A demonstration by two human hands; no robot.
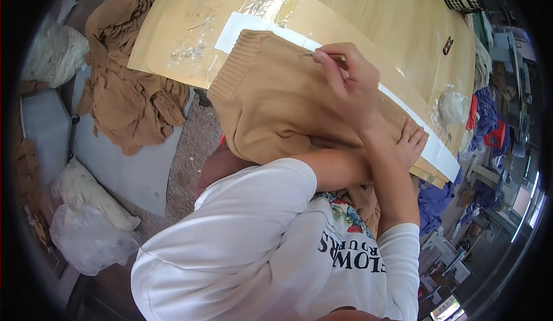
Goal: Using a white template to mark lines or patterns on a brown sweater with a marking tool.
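Observation:
A tan knit garment piece (276, 90) with a ribbed edge lies across the table's near side. My left hand (411, 143) rests flat on its right part, fingers stretched out, with the left forearm reaching rightward beneath the right one. Above the garment's far edge, my right hand (352, 82) is closed in a pinch on a thin metal tool, whose slim tip (305, 55) points left over the knit. Most of the tool is hidden by the fingers, so its kind is unclear. A long white strip (239, 28) runs under the garment and along its far edge.
The pale wooden table (368, 10) has clear tape on it. Small thread snips (447, 45) and a crumpled plastic bag (454, 108) lie at its right. Brown garments (129, 102) are heaped at left; plastic-wrapped bundles (92, 217) lie lower left. Purple cloth (435, 206) hangs at right.

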